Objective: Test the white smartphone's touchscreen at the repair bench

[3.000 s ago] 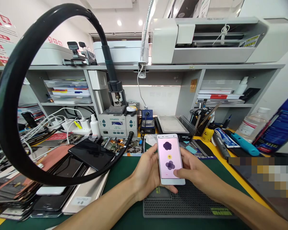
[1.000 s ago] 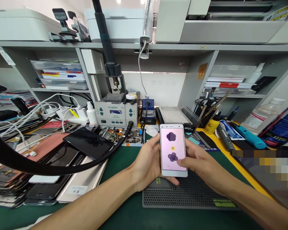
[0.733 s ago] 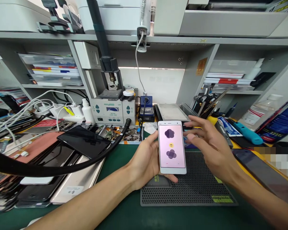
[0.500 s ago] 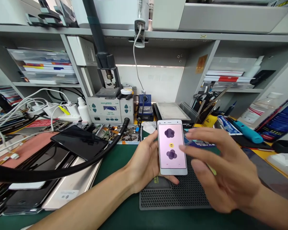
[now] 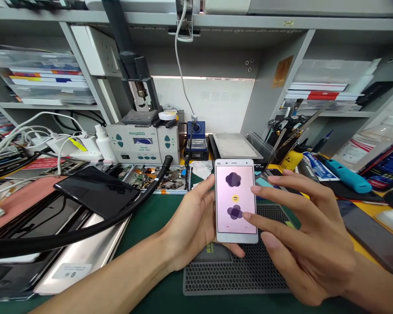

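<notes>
A white smartphone (image 5: 236,200) is held upright near the middle of the head view, its lit pink screen facing me. Two dark flower-like shapes and a small yellow circle show on the screen. My left hand (image 5: 193,222) grips the phone from its left side and behind, with the thumb along the edge; part of the fingers is hidden by the phone. Over the screen's right side, my right hand (image 5: 308,235) has its fingers spread and holds nothing. Its index fingertip is at the lower dark shape; whether it touches the glass I cannot tell.
Below the phone lies a black perforated mat (image 5: 236,277) on a green work surface (image 5: 150,213). Several phones, among them a black one (image 5: 96,192), are stacked at left under a thick black hose (image 5: 131,213). Behind stand a grey rework station (image 5: 144,141) and a parts tray (image 5: 160,179).
My right index fingertip has moved down the screen to the lower dark shape. The camera view has shifted slightly closer and lower; the phone stays in my left hand.
</notes>
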Demonstrator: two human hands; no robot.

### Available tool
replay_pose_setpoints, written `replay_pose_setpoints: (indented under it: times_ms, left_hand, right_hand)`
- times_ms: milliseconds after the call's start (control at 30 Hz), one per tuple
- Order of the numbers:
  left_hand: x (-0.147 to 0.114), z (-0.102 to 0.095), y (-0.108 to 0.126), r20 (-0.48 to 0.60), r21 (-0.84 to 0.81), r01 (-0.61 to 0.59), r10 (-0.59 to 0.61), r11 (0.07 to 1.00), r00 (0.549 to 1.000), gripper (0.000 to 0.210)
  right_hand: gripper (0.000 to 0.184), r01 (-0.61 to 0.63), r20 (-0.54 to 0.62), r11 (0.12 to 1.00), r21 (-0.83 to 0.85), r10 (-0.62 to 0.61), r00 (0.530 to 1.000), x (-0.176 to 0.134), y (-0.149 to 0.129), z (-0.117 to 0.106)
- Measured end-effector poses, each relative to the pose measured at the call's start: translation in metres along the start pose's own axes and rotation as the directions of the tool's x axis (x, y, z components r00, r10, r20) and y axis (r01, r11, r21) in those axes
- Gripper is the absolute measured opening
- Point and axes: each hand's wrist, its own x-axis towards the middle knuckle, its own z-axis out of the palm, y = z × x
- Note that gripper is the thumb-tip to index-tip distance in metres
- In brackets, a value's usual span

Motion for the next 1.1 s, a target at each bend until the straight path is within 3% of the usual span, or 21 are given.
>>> replay_pose_setpoints:
  times_ms: [567,1100]
  left_hand:
    - [-0.0004,0.0000,0.0013,-0.005,0.005,-0.006,0.006,1.000,1.000,0.060]
    - [0.0002,-0.0004,0.0009,0.013,0.004,-0.007,0.007,1.000,1.000,0.061]
  right_hand:
    - [0.033,-0.039,0.006,0.999,0.020,0.039,0.999,-0.0007,-0.0023,0.0000]
    - [0.034,0.026,0.037,0.999,0.019,-0.027,0.999,0.0009,0.0002,0.0028]
